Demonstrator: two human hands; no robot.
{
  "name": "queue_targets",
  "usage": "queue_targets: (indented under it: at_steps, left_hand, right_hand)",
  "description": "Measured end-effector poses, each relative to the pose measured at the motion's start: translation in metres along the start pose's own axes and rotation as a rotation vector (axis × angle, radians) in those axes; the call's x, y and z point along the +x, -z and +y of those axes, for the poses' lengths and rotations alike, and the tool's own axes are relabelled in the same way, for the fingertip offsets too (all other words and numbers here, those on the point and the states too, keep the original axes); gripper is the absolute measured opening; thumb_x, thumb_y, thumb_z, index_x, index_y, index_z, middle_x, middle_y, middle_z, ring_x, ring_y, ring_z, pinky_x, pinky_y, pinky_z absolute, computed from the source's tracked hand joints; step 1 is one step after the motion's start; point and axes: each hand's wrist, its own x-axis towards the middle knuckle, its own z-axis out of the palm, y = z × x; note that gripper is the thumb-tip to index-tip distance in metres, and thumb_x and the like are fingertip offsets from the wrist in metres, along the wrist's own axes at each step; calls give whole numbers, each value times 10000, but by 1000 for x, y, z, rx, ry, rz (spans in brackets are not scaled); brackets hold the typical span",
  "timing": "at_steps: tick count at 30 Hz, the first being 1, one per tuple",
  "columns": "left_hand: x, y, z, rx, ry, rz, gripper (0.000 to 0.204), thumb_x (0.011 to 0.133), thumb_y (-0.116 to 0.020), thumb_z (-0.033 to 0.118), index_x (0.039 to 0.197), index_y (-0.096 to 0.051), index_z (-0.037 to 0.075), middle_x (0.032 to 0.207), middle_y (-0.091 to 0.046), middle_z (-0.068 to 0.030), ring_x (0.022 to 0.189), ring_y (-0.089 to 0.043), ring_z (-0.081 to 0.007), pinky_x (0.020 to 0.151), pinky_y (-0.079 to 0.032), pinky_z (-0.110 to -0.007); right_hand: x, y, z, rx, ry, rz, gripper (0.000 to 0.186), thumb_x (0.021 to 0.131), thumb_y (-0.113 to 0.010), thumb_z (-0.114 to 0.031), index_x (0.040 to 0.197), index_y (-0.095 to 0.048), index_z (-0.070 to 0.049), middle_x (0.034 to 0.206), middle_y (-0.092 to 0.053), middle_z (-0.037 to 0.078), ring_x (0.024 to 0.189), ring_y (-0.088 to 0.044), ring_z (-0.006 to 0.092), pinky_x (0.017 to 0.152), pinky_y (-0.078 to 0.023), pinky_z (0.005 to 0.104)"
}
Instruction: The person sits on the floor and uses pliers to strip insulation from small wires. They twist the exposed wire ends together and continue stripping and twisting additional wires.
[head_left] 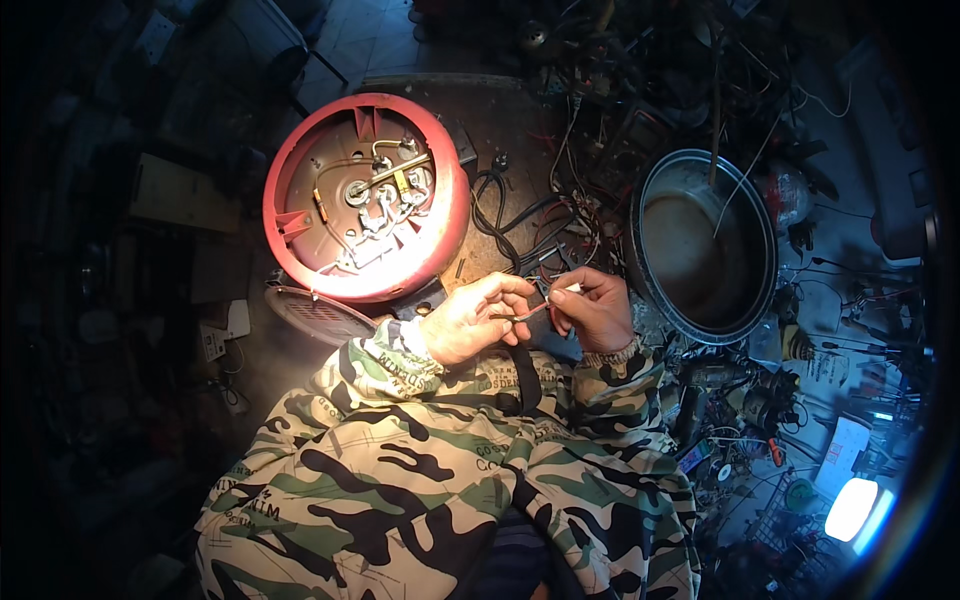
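Note:
Both my hands meet over the near edge of the workbench, and a thin reddish wire (535,312) runs between them. My left hand (468,322) is closed, pinching one end of the wire between thumb and fingers. The fingers of my right hand (595,308) are closed on its other end, with a small white piece (573,288) showing at the fingertips; its kind cannot be made out. Beside my left hand, to the far left, rests a red round appliance housing (455,215) with its open underside up, showing metal terminals and wiring (385,195) under bright light.
A slotted dark cover (320,315) lies against the housing's near side. A large metal pot (640,235) stands to the right. Black cables (490,195) and tangled wires (590,225) spread between housing and pot. Clutter with a lit lamp (852,508) fills the lower right.

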Motion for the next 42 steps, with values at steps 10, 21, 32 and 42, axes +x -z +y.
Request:
queue_targets:
  at_steps: [10, 21, 32, 42]
  left_hand:
    - [8, 0, 4, 950, -422, 218, 167, 880, -695, 90, 1019, -693, -3, 836, -682, -147, 735, -685, -273, 648, -524, -320]
    - [13, 9, -13, 914, -535, 223, 181, 887, -689, 134, 1009, -703, 2, 832, -692, -158, 749, -698, -295, 655, -548, -358]
    - [-8, 8, -20, 898, -353, 326, 430, 842, -730, 161, 1233, -612, 29, 920, -712, -193, 852, -713, -332, 708, -573, -359]
    - [2, 25, -37, 1047, -544, 240, 209, 862, -684, 181, 1018, -690, 41, 942, -673, -127, 896, -650, -311, 790, -534, -399]
  right_hand:
    - [-5, -10, 1, -122, -5, 33, 138, 869, -708, -4, 991, -688, 55, 829, -675, 106, 618, -617, 122, 549, -501, 234]
    - [-6, -5, 9, -55, -37, -31, 181, 866, -683, 26, 1036, -666, 85, 875, -687, 121, 686, -639, 140, 640, -532, 252]
    - [-5, -28, 37, -282, -9, 115, 124, 874, -712, -40, 943, -700, 61, 765, -676, 98, 598, -594, 134, 537, -491, 249]
    - [-12, -32, 26, -192, -21, 338, 122, 878, -679, -53, 937, -678, 54, 734, -641, 82, 573, -573, 141, 546, -484, 258]
